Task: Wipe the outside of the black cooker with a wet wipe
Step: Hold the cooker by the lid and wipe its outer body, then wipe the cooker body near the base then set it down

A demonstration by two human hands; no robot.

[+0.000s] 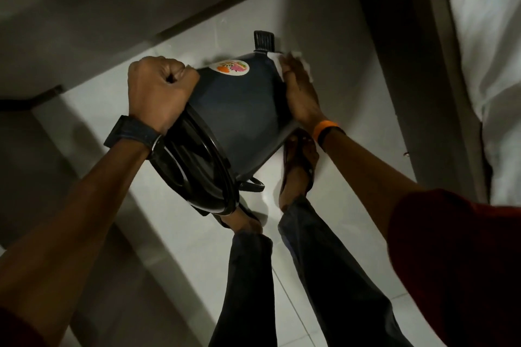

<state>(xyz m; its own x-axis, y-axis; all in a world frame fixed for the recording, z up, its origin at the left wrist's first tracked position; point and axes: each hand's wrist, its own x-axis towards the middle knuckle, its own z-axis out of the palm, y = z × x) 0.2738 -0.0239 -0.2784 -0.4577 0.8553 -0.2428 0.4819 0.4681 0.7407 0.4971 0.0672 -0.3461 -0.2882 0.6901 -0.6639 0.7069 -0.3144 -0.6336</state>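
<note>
I hold the black cooker (236,110) in the air above the floor, tipped on its side with its lid (194,169) facing me at lower left. A round colourful sticker (233,67) shows on its wall. My left hand (160,90) is a closed fist gripping the cooker's left edge, probably a side handle hidden under the fingers. My right hand (300,90) lies flat on the cooker's right side and presses a white wet wipe (303,65) against it. The wipe peeks out above the fingers. A ribbed black handle (263,41) sticks up at the far end.
My legs (310,276) in dark trousers and my sandalled feet (298,166) stand on the white tiled floor (324,36) directly below the cooker. A grey ledge (98,14) runs at the left. A dark post (394,51) and a white cloth (490,36) are at the right.
</note>
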